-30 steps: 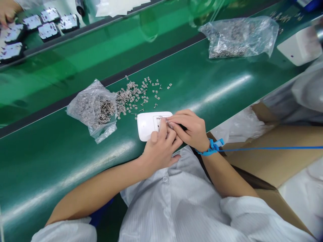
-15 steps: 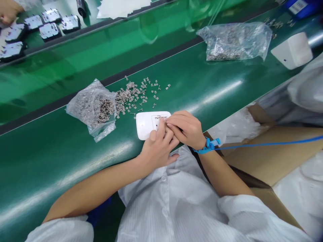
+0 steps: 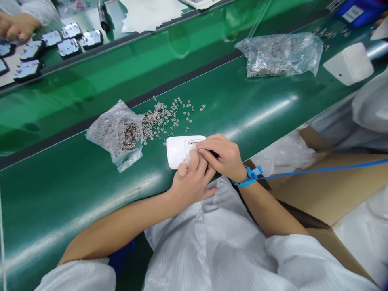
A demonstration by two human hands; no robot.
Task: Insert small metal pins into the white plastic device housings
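I observe a glossy green conveyor belt (image 3: 273, 101) running across the view, with a second green lane beyond a dark dividing strip. On the far lane lie dark trays of small assemblies (image 3: 69, 46), and another person's hand (image 3: 16, 26) rests beside them at the upper left.

On the near lane, the white plastic housing (image 3: 176, 150) lies flat close to the belt's near edge. My left hand (image 3: 190, 182) rests on its near side, fingers curled close together with the tips pressed on the housing's recessed opening. My right hand (image 3: 226, 155) comes in from the right, fingers narrowed to a pinch at that same opening, touching the left fingertips. Whether a small part sits between them I cannot tell; the fingers cover the spot. A blue wrist strap (image 3: 250, 176) circles the right wrist, its cord running off right.

Just beyond the housing lies a scatter of small metal clips (image 3: 165, 117), spilling from an open clear bag (image 3: 117, 133) to the left. A second bag of clips (image 3: 280, 54) and a white box-shaped unit (image 3: 350, 64) sit well apart to the upper right.

The belt left of the open bag and between the two bags is bare. A cardboard carton (image 3: 330, 190) stands below the belt edge on the right.
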